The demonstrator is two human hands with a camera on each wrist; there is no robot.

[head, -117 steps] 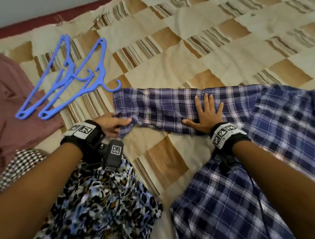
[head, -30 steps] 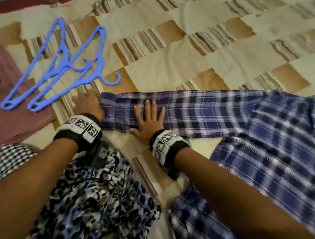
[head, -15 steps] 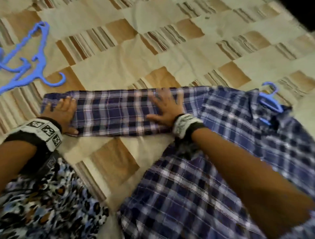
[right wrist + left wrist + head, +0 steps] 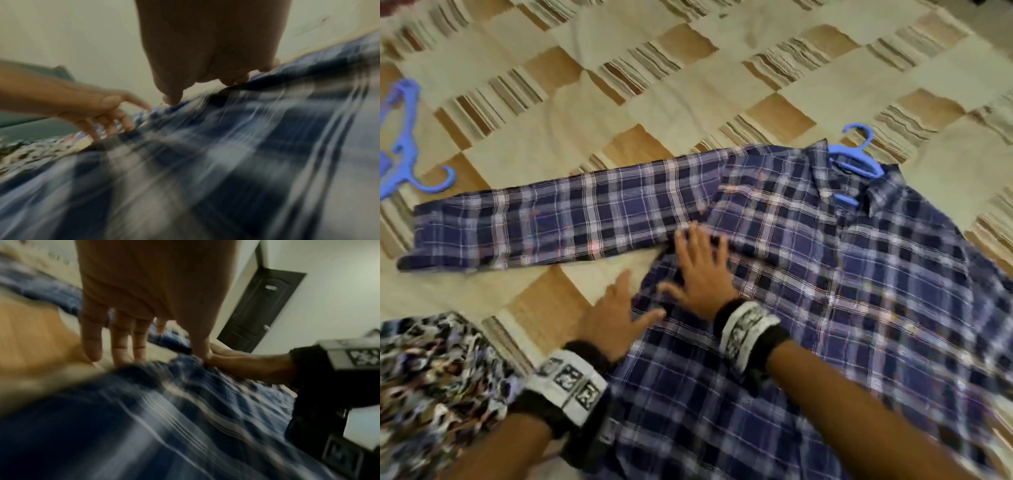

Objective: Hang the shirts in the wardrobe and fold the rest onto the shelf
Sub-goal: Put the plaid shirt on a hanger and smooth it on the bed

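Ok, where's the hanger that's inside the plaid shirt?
In the head view, upper right: the blue hanger pokes from the plaid shirt collar, hook lying on the checked bedspread.

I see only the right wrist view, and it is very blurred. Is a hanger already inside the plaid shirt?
Observer: Yes. The head view shows a blue hanger in the collar of the plaid shirt, with its hook sticking out.
Operator: Where does the sleeve lie?
Observer: One sleeve lies stretched flat to the left on the checked bedspread.
Operator: Are there other hangers?
Observer: Yes. Spare blue hangers lie at the left edge, apart from the sleeve.
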